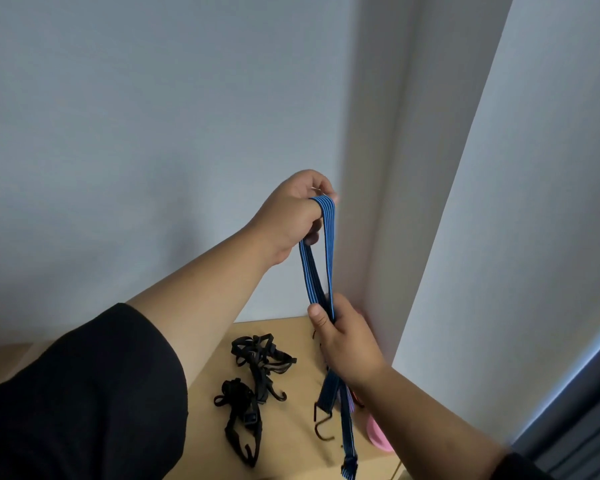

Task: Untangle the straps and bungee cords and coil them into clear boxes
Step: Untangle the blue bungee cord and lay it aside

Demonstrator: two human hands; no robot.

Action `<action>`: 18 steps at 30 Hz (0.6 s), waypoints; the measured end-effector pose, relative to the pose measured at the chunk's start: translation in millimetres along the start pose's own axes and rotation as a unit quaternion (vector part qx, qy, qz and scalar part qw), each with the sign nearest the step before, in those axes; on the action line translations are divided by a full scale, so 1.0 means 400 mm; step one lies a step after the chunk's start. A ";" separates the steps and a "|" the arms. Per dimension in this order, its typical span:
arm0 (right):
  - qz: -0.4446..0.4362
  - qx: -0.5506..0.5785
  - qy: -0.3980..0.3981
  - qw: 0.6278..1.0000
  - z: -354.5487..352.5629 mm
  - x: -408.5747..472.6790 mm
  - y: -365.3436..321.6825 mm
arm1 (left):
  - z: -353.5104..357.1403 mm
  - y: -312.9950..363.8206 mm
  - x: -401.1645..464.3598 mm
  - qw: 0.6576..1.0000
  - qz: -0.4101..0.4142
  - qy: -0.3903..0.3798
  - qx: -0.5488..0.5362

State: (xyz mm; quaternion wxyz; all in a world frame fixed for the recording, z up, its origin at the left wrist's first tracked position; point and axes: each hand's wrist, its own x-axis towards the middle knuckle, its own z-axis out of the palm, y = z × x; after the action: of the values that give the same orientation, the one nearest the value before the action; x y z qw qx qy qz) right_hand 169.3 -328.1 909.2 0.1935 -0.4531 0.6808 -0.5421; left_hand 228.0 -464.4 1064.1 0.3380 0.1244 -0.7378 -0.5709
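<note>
head view: the left hand (293, 211) is raised in front of the wall (153, 133), fingers curled round the top fold of a blue striped bungee cord (317, 258), which hangs from it as a doubled loop. the right hand (343, 341) is lower, fist clamped on both runs of the same cord. below this hand the cord ends hang down above the wooden table (291, 420), one ending in a metal hook (324, 429). a tangle of black straps (257, 375) lies on the table, left of the hanging ends and apart from them. a pink object (378, 438) lies at the table's right edge, partly hidden.
</note>
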 end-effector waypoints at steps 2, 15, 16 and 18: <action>-0.003 -0.067 -0.005 0.998 -0.003 -0.007 0.009 | -0.004 0.001 0.004 1.000 -0.005 0.027 0.000; -0.031 -0.177 0.015 0.984 0.008 -0.052 0.064 | -0.029 -0.020 0.002 0.963 -0.151 0.052 0.215; -0.036 -0.192 0.019 0.981 0.009 -0.054 0.070 | -0.029 -0.021 0.003 0.967 -0.182 0.084 0.154; -0.034 -0.220 0.012 0.975 0.011 -0.060 0.084 | -0.037 -0.016 0.006 0.964 -0.215 0.157 -0.002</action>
State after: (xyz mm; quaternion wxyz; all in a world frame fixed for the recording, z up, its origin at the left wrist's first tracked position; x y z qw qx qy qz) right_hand 171.4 -310.7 871.4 0.0628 -0.5009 0.7700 -0.3902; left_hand 234.2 -479.0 1061.0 0.3195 0.3675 -0.6299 -0.6050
